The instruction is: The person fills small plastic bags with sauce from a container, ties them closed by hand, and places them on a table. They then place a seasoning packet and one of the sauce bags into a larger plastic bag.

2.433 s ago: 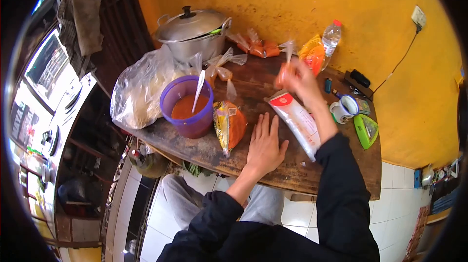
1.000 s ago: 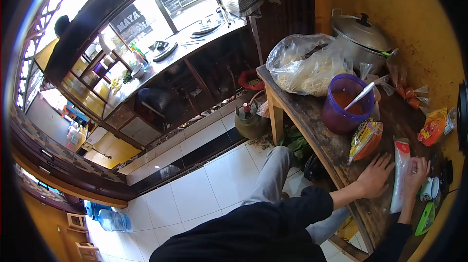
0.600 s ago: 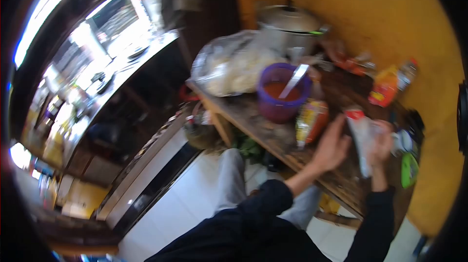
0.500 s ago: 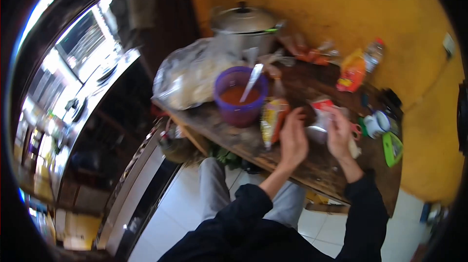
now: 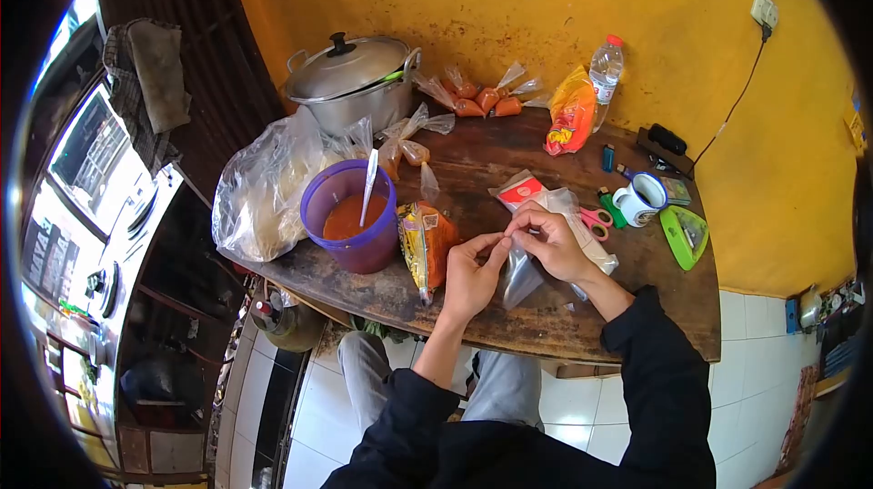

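Observation:
Between my hands hangs a small clear plastic bag [image 5: 520, 280], its lower corner pointing down over the table's front. My left hand [image 5: 473, 275] pinches at its top with thumb and forefinger. Meeting it there, my right hand [image 5: 556, 251] also has its fingertips closed on the bag's edge. Behind the right hand lies a pack of clear bags [image 5: 582, 233] with a red-and-white label [image 5: 520, 189]. Left of my left hand stands an orange-and-yellow packet [image 5: 427, 248]. Beside that is a purple tub [image 5: 349, 248] of orange-red sauce with a spoon [image 5: 368, 187] in it.
A lidded metal pot [image 5: 355, 94], a big plastic bag of pale food [image 5: 264, 194] and tied sauce bags [image 5: 482, 100] line the back and left. Right are pink-handled scissors [image 5: 597, 221], an enamel mug [image 5: 640, 200], a green container [image 5: 682, 239] and a water bottle [image 5: 607, 71].
My hands have come together from apart and now pinch the clear bag between them. The head view has shifted, so the table sits further left, and the picture is sharper.

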Demonstrator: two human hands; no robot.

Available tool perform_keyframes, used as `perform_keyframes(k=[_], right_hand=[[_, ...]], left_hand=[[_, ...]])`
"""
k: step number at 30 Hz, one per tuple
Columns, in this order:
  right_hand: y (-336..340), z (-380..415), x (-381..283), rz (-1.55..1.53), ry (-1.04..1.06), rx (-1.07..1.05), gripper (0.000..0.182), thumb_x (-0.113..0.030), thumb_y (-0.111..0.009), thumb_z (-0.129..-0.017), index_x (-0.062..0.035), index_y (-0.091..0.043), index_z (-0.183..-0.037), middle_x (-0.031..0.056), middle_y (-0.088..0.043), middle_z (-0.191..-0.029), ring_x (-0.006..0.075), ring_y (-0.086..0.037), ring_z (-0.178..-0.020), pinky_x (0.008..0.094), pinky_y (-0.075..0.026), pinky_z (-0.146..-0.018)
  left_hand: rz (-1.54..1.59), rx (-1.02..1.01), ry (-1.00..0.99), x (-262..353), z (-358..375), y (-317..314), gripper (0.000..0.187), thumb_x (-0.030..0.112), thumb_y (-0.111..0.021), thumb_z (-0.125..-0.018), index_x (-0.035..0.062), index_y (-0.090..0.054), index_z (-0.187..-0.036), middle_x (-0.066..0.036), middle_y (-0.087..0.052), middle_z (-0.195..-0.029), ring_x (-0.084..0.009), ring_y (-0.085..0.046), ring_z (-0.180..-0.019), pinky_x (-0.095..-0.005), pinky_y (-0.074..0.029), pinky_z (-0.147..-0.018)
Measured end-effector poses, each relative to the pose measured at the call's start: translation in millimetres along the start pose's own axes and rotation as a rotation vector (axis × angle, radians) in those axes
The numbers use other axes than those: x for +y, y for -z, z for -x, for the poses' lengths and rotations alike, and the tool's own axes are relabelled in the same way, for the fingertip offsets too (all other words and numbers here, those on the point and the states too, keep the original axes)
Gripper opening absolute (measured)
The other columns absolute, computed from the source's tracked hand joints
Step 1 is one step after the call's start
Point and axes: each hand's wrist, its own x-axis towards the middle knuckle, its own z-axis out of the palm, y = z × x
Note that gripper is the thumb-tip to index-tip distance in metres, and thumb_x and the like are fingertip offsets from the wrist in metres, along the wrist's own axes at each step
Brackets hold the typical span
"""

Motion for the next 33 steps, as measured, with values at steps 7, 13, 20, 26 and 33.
perform_keyframes(k=[7, 13, 20, 26, 33], right_hand=[[1, 0, -10, -0.284, -0.115, 0.023, 0.027, -0.008, -0.060, -0.080, -0.0016, -0.052, -0.105, 0.0037, -0.050, -0.091, 0.0096, -0.047, -0.083, 0.0226, -0.038, -0.075], [-12, 8, -10, 0.072, 0.109, 0.050, 0.018, -0.006, -0.056, -0.081, -0.0002, -0.051, -0.097, 0.0049, -0.053, -0.088, 0.0100, -0.050, -0.081, 0.0250, -0.040, -0.072], [-3, 6, -1, 0.073, -0.035, 0.069, 0.009, -0.008, -0.057, -0.082, -0.0008, -0.052, -0.083, 0.0002, -0.054, -0.068, 0.0084, -0.050, -0.060, 0.0227, -0.040, -0.056], [-13, 12, -29, 0.610, 0.391, 0.308, 0.023, -0.021, -0.067, -0.073, -0.0022, -0.056, -0.078, 0.0074, -0.055, -0.065, 0.0250, -0.054, -0.058, 0.0329, -0.043, -0.057], [-25, 21, -15, 0.225, 0.177, -0.066, 0.016, -0.015, -0.061, -0.080, 0.0007, -0.060, -0.079, 0.0086, -0.058, -0.063, 0.0109, -0.050, -0.054, 0.0258, -0.040, -0.051]], left_hand=[[-0.206, 0.046, -0.064, -1, 3, 1, 0.015, 0.009, -0.058, -0.083, -0.0055, -0.061, -0.084, -0.004, -0.060, -0.066, -0.0051, -0.048, -0.059, -0.0213, -0.039, -0.053], [-0.286, 0.163, -0.090, 2, 4, -1, 0.021, 0.012, -0.059, -0.083, -0.0046, -0.055, -0.071, -0.007, -0.054, -0.056, -0.0078, -0.045, -0.053, -0.0248, -0.037, -0.048], [-0.236, 0.015, -0.114, -1, 6, 2, 0.027, 0.017, -0.056, -0.086, -0.0037, -0.055, -0.069, -0.004, -0.053, -0.056, -0.0063, -0.043, -0.055, -0.0245, -0.037, -0.048], [-0.127, 0.153, -0.046, 6, 8, -2, 0.029, 0.017, -0.062, -0.083, -0.0021, -0.054, -0.063, -0.001, -0.054, -0.057, -0.0053, -0.043, -0.055, -0.0228, -0.038, -0.050], [0.143, -0.021, 0.040, 8, 11, 3, 0.030, 0.015, -0.064, -0.082, -0.0004, -0.052, -0.059, 0.000, -0.054, -0.057, -0.0028, -0.043, -0.056, -0.0182, -0.035, -0.051]])
